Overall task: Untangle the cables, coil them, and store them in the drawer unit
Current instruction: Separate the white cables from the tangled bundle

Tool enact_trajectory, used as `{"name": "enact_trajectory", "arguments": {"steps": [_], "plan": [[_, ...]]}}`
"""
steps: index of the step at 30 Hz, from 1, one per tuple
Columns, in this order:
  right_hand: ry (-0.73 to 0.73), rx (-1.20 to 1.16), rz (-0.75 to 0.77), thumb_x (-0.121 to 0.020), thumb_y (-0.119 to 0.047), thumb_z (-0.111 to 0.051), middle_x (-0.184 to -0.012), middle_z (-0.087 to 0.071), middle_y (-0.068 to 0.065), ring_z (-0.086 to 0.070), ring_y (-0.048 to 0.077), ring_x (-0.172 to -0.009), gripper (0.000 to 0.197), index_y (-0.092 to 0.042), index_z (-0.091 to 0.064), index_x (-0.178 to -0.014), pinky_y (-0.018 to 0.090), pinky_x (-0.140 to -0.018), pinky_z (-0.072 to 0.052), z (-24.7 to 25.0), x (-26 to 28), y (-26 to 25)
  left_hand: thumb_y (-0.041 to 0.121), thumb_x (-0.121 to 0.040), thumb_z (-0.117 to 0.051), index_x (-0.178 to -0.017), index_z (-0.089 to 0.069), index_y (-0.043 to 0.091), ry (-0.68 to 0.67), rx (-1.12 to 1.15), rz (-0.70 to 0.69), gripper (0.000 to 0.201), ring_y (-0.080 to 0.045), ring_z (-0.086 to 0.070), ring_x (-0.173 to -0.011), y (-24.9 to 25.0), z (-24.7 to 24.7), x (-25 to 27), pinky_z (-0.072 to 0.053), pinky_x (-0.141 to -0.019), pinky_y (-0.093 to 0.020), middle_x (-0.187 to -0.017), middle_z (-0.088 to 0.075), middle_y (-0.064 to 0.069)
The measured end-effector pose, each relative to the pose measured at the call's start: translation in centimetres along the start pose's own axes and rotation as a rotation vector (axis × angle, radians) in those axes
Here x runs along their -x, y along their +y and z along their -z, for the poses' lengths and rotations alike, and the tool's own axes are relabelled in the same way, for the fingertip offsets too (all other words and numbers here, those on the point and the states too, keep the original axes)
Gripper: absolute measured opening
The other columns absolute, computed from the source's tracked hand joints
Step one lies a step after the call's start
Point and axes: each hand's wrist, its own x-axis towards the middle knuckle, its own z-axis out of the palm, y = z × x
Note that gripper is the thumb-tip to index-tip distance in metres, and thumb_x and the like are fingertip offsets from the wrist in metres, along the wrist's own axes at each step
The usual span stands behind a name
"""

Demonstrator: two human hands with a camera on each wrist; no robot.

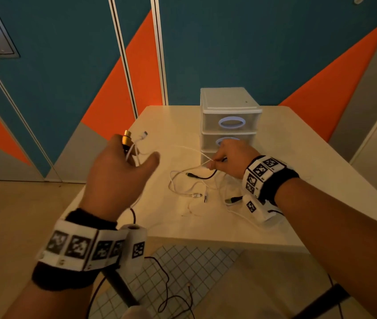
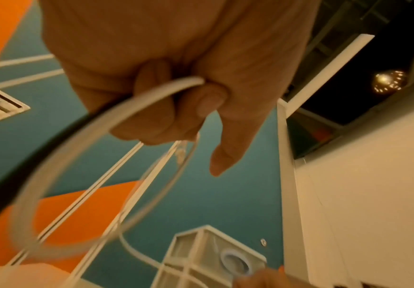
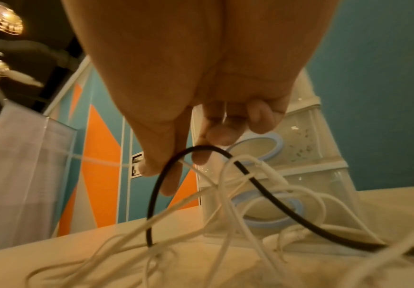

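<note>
The left hand (image 1: 116, 173) is raised at centre left of the head view, its fingers curled round a loop of smooth white cable (image 2: 82, 155) and a cylindrical gold-coloured metal plug (image 1: 126, 138); the thumb is held out to the right. In the left wrist view the round white loop is seen gripped under the curled fingers, beside a thicker black lead (image 2: 21, 165).

The right hand (image 1: 231, 157) is seen at centre right, just in front of the drawer unit (image 1: 229, 118). A thin black cable (image 3: 228, 154) and white strands are pinched between its thumb and fingertips (image 3: 201, 157), the remaining fingers being curled.

A loose tangle of white cables (image 1: 189, 187) lies on the smooth pale table (image 1: 298, 157) at centre frame, below and between the hands, with small metal connectors at several ends.

The drawer unit is box-shaped, of frosted translucent plastic, stacked drawers each bearing an oval pale-blue ring handle (image 1: 231, 122). All visible drawers are closed. It stands upright towards the far edge of the table.
</note>
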Motion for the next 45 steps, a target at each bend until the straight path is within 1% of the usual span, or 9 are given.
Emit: {"name": "enact_trajectory", "arguments": {"steps": [3, 6, 11, 13, 20, 27, 33, 38, 45], "plan": [[-0.026, -0.003, 0.013, -0.086, -0.053, -0.065, -0.08, -0.062, -0.007, -0.064, 0.018, -0.09, 0.031, -0.027, -0.078, -0.095, 0.031, -0.075, -0.049, -0.4, 0.1, -0.9, 0.038, -0.083, -0.075, -0.095, -0.05, 0.015, 0.01, 0.076, -0.09, 0.036, -0.008, -0.048, -0.053, 1.2, -2.6, 0.4, -0.034, -0.05, -0.028, -0.061, -0.05, 0.005], [-0.022, -0.072, 0.038, -0.085, -0.048, -0.07, -0.069, -0.055, -0.012, -0.059, 0.012, -0.073, 0.023, -0.025, -0.076, -0.083, 0.029, -0.067, -0.044, -0.5, 0.3, -1.4, 0.033, -0.091, -0.066, -0.102, -0.057, 0.024, -0.164, -0.006, -0.212, 0.017, -0.007, -0.053, -0.056, 2.2, -5.4, 0.1, -0.035, -0.052, -0.028, -0.062, -0.055, 0.005], [-0.005, -0.164, 0.018, -0.083, -0.04, -0.075, -0.061, -0.054, -0.012, -0.051, 0.0, -0.055, 0.036, -0.03, -0.047, -0.062, 0.021, -0.053, -0.036, -0.3, 0.9, -1.3, 0.026, -0.1, -0.053, -0.135, -0.059, 0.025, -0.321, -0.141, -0.264, 0.035, -0.028, -0.066, -0.09, 1.9, -9.2, -1.3, -0.042, -0.072, -0.029, -0.103, -0.073, -0.007], [-0.006, -0.202, 0.014, -0.081, -0.041, -0.076, -0.061, -0.057, -0.009, -0.057, 0.006, -0.057, 0.033, -0.03, -0.05, -0.063, 0.023, -0.055, -0.041, -0.2, 1.0, -0.9, 0.028, -0.102, -0.048, -0.132, -0.061, 0.023, -0.337, -0.215, -0.255, 0.033, -0.031, -0.066, -0.096, 1.6, -10.2, -2.0, -0.043, -0.074, -0.031, -0.109, -0.073, -0.009], [-0.015, -0.201, 0.039, -0.082, -0.04, -0.075, -0.087, -0.066, 0.003, -0.062, 0.018, -0.083, 0.023, -0.019, -0.076, -0.09, 0.035, -0.079, -0.051, -0.3, 1.1, 0.2, 0.039, -0.106, -0.035, -0.093, -0.051, 0.014, -0.381, -0.353, -0.236, 0.033, -0.034, -0.06, -0.08, 0.8, -11.4, -2.5, -0.034, -0.062, -0.034, -0.069, -0.046, 0.002], [-0.039, -0.194, -0.03, -0.086, -0.031, -0.073, -0.094, -0.07, -0.008, -0.06, 0.007, -0.085, 0.014, -0.024, -0.077, -0.097, 0.014, -0.075, -0.041, -1.0, 0.7, 2.1, 0.032, -0.106, -0.039, -0.084, -0.049, 0.011, -0.065, -0.091, -0.198, 0.032, -0.013, -0.042, -0.053, 1.9, -5.7, -3.5, -0.023, -0.048, -0.033, -0.061, -0.046, 0.001], [-0.078, -0.049, -0.102, -0.084, -0.032, -0.072, -0.078, -0.065, -0.012, -0.062, 0.011, -0.078, 0.007, -0.029, -0.076, -0.088, 0.027, -0.075, -0.052, -1.6, 0.7, 2.4, 0.034, -0.106, -0.04, -0.064, -0.031, 0.023, 0.094, 0.153, -0.112, 0.045, -0.009, -0.034, -0.047, 2.5, -1.2, -3.4, -0.024, -0.048, -0.03, -0.053, -0.034, 0.003], [-0.112, 0.061, -0.141, -0.086, -0.043, -0.069, -0.081, -0.057, -0.015, -0.058, 0.011, -0.085, 0.015, -0.03, -0.073, -0.093, 0.027, -0.079, -0.048, -1.7, 0.4, 2.0, 0.042, -0.104, -0.039, -0.068, -0.038, 0.025, 0.136, 0.355, -0.139, 0.04, -0.024, -0.035, -0.057, 2.6, 0.4, -2.6, -0.036, -0.054, -0.049, -0.057, -0.035, 0.002], [-0.019, -0.016, -0.096, -0.091, -0.04, -0.064, -0.102, -0.067, -0.005, -0.063, 0.018, -0.102, 0.02, -0.028, -0.074, -0.104, 0.023, -0.083, -0.041, -1.1, 0.0, 1.8, 0.051, -0.101, -0.039, -0.077, -0.037, 0.015, 0.256, 0.419, -0.161, 0.043, -0.047, -0.04, -0.061, 2.8, 2.2, -2.2, -0.039, -0.053, -0.055, -0.069, -0.038, -0.029]]}}
